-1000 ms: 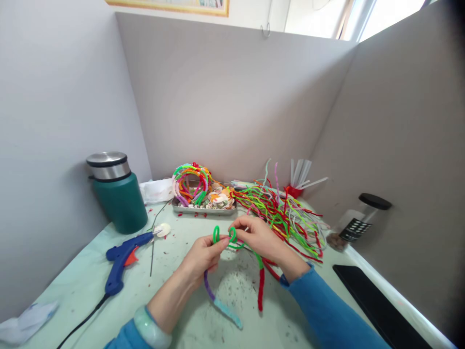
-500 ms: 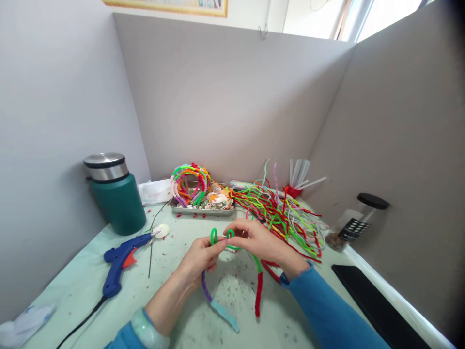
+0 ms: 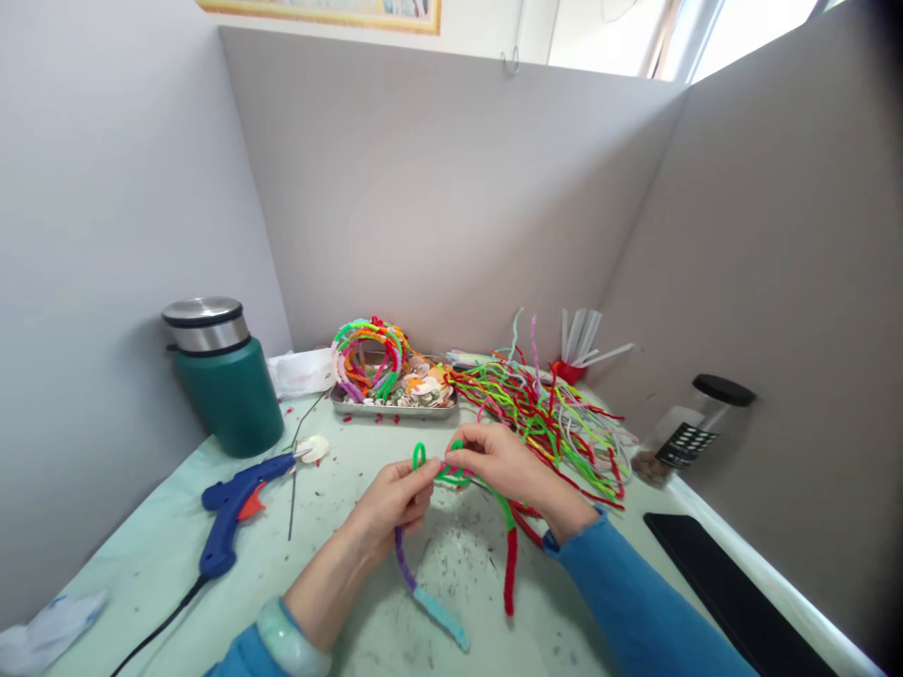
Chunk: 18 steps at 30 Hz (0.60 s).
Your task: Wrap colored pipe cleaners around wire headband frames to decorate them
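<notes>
My left hand (image 3: pixel 396 496) pinches a looped pipe cleaner (image 3: pixel 419 455) between thumb and fingers; one green loop stands up above the fingertips. A purple and light-blue length (image 3: pixel 438 616) hangs below this hand. Just to the right, my right hand (image 3: pixel 494 461) is closed on the same piece, where another green loop and a bit of pink show at the fingertips. From under the right hand a green and red length (image 3: pixel 511 574) hangs down towards the table. The part inside the fingers is hidden.
A blue glue gun (image 3: pixel 229 512) and a teal bottle (image 3: pixel 229 385) stand on the left. Behind lie a metal tray (image 3: pixel 395 411) with colourful rings and a heap of loose pipe cleaners (image 3: pixel 557 423). To the right are a jar (image 3: pixel 688 437) and a black slab (image 3: pixel 734 592).
My right hand has shifted slightly right, away from the left. Pink now shows between the fingertips, and the hanging red end has swung slightly right.
</notes>
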Motion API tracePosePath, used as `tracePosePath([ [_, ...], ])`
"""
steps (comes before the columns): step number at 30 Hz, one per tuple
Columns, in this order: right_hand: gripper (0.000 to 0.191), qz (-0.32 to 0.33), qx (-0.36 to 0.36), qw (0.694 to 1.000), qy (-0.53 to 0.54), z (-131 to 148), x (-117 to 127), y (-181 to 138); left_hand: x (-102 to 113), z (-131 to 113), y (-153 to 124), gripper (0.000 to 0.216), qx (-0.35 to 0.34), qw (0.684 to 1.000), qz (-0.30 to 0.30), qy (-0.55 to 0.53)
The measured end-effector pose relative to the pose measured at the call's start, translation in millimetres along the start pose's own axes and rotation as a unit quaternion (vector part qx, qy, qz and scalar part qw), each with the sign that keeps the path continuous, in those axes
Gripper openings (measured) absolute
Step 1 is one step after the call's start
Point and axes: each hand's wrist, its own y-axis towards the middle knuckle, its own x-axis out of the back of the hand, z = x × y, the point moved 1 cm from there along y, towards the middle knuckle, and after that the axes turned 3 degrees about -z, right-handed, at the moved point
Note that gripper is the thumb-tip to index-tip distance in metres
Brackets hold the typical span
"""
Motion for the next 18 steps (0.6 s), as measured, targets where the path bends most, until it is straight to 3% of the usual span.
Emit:
tracePosePath([
  [5,0.015,-0.050,0.016,0.999,-0.012,3,-8,1,3,-2,1,0.030,-0.031,0.998,-0.024,0.045],
  [12,0.028,0.040,-0.002,0.990,0.138,10,12,-3,7,-3,1,0.031,-0.024,0.999,-0.018,0.042],
  [18,0.018,0.090,0.001,0.988,0.123,9,12,-5,4,-4,-2,0.033,-0.014,0.999,-0.025,0.039],
])
